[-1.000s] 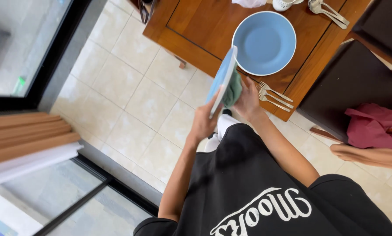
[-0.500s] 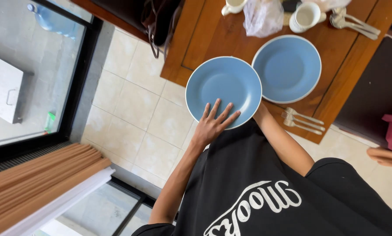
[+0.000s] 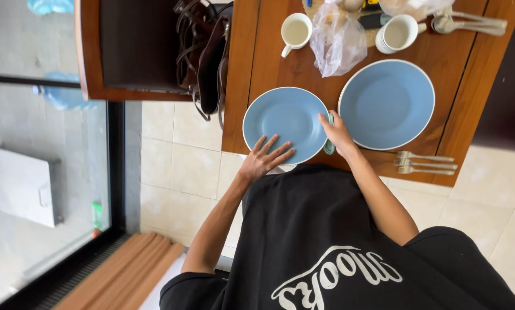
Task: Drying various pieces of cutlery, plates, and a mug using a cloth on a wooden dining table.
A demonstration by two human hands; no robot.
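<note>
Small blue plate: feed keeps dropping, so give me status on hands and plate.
Left hand flat on small blue plate. Right hand at its rim, gripping green cloth. Large blue plate close alongside.

Both bare arms reach forward from a black-shirted torso, the left hand point(image 3: 266, 158) pressed flat with fingers point(image 3: 277, 150) spread wide, the right hand point(image 3: 337, 133) curled, its fingers partly hidden.
</note>
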